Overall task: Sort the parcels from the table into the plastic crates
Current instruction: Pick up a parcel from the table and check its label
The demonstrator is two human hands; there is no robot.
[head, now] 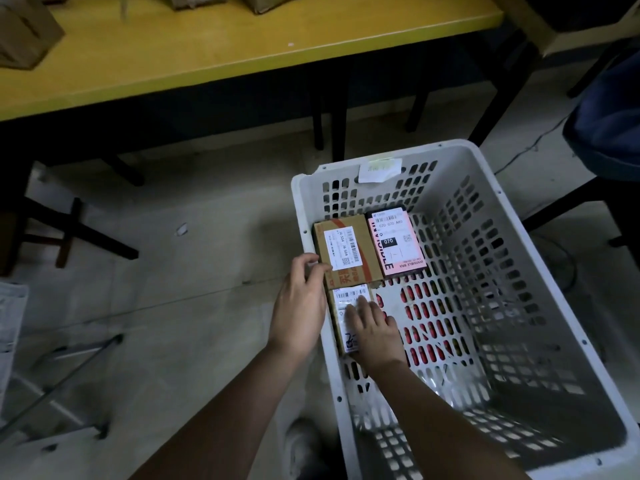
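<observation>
A white perforated plastic crate (519, 258) stands on the floor below the yellow table (214, 53). Three parcels lie flat along its left wall: a brown cardboard box (349, 237) with a white label, a pink and black box (398, 240) beside it, and a smaller white-labelled parcel (341, 306) nearer to me. My right hand (374, 330) lies on the small parcel with straight fingers. My left hand (299, 299) reaches over the crate's left rim, its curled fingertips touching the brown box's near corner.
Brown parcels (24, 32) sit on the table's far left and back edge. Black table legs (83, 233) stand on the concrete floor to the left. A dark blue chair (609, 109) is at the right. A metal frame (62, 368) lies at the lower left.
</observation>
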